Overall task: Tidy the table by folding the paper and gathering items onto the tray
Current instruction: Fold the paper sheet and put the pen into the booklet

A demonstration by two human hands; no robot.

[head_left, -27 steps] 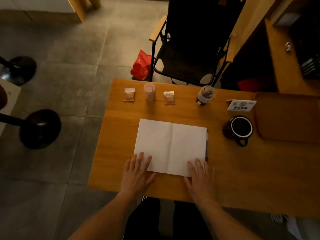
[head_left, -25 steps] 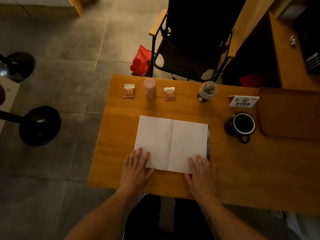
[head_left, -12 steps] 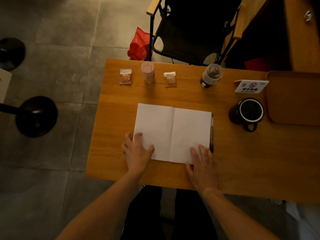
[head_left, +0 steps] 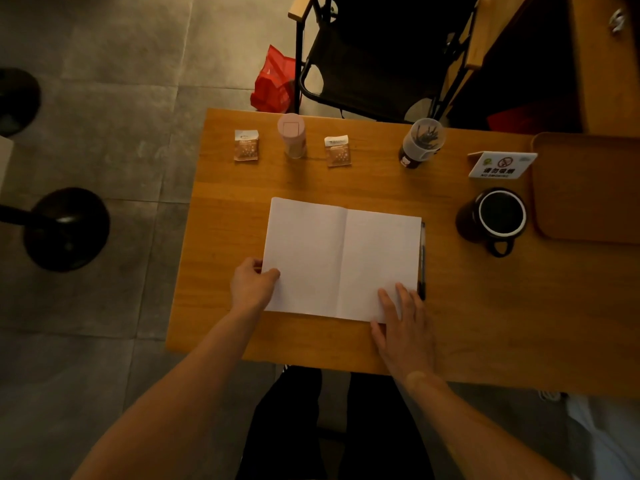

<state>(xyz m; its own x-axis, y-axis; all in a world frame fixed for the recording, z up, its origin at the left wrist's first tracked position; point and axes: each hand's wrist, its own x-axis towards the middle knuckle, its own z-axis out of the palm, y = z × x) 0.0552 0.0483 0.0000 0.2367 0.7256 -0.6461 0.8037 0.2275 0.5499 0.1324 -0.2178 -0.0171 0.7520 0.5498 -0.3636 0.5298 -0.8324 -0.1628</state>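
A white sheet of paper (head_left: 341,258) with a centre crease lies flat on the wooden table (head_left: 485,306). My left hand (head_left: 251,284) pinches the paper's left edge, thumb on top. My right hand (head_left: 403,323) rests flat with spread fingers on the paper's near right corner. A black pen (head_left: 421,261) lies along the paper's right edge. A brown tray (head_left: 588,188) sits at the far right. Two small snack packets (head_left: 246,145) (head_left: 337,151), a pink cup (head_left: 292,135), a lidded jar (head_left: 420,142) and a black mug (head_left: 495,218) stand on the table.
A no-smoking sign (head_left: 500,165) stands between the jar and the tray. A black chair (head_left: 377,53) faces the table's far edge, with a red bag (head_left: 273,83) on the floor beside it. Black stool bases (head_left: 65,228) are on the left floor.
My left hand slid from flat on the paper's near left corner to its left edge and closed on it. The view shifted slightly; my right hand stays on the near right corner.
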